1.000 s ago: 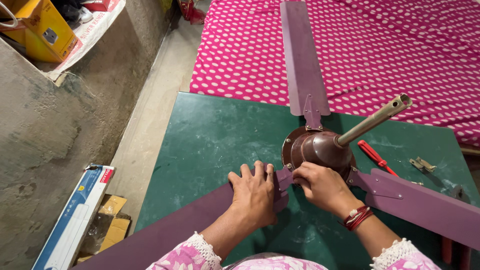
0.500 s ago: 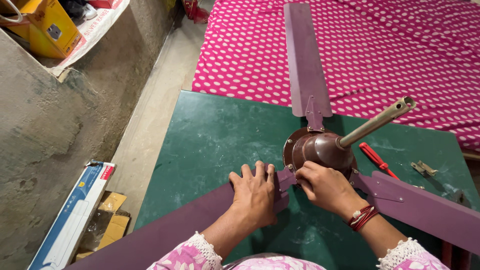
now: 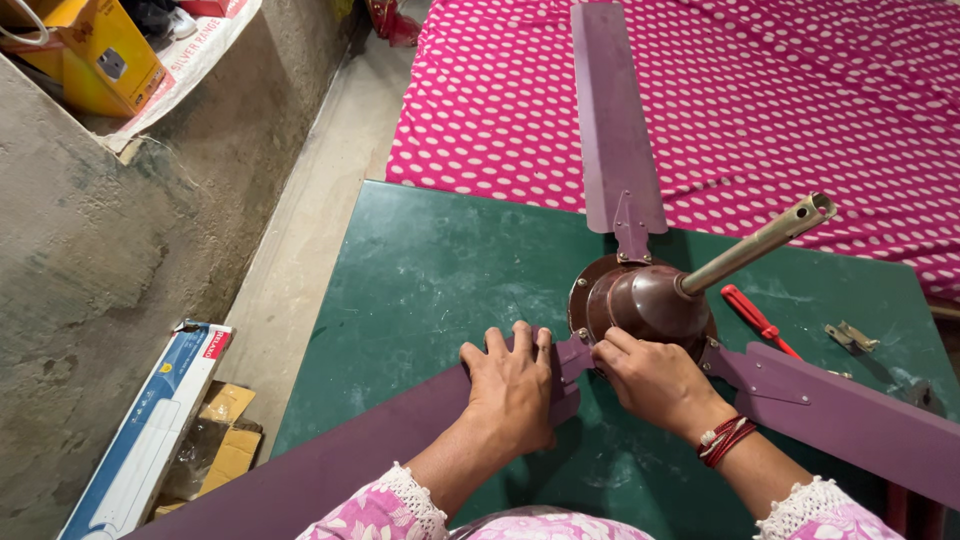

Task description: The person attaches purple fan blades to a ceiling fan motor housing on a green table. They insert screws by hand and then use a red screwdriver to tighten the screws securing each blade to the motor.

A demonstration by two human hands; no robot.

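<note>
near the middle of the green bench (image 3: 420,280), my left hand (image 3: 515,390) lies flat with fingers together, pressing down on the inner end of the near-left purple blade (image 3: 330,465) where it meets the fan hub. just to the right, my right hand (image 3: 655,380) curls its fingers against the near rim of the brown fan motor (image 3: 645,300), at the joint of that blade's bracket; i cannot tell whether something small is pinched under the fingers. a red thread band (image 3: 725,440) sits on that wrist.

the ceiling fan lies on the bench with its metal rod (image 3: 755,245) slanting up to the right from the dome. a second purple blade (image 3: 610,120) runs away from the hub to the far side, over the edge of the bench and above the pink cloth with white spots (image 3: 800,100). a third blade (image 3: 850,415) stretches to the near right.

right of the motor, a red-handled screwdriver (image 3: 750,315) lies on the bench, partly tucked under the third blade. farther right rests a small metal bracket (image 3: 850,335).

on the floor to the left lie a long blue and white box (image 3: 150,425) and flattened brown cardboard (image 3: 215,445). at the far left, a yellow box (image 3: 100,50) sits on a concrete ledge (image 3: 110,250).
</note>
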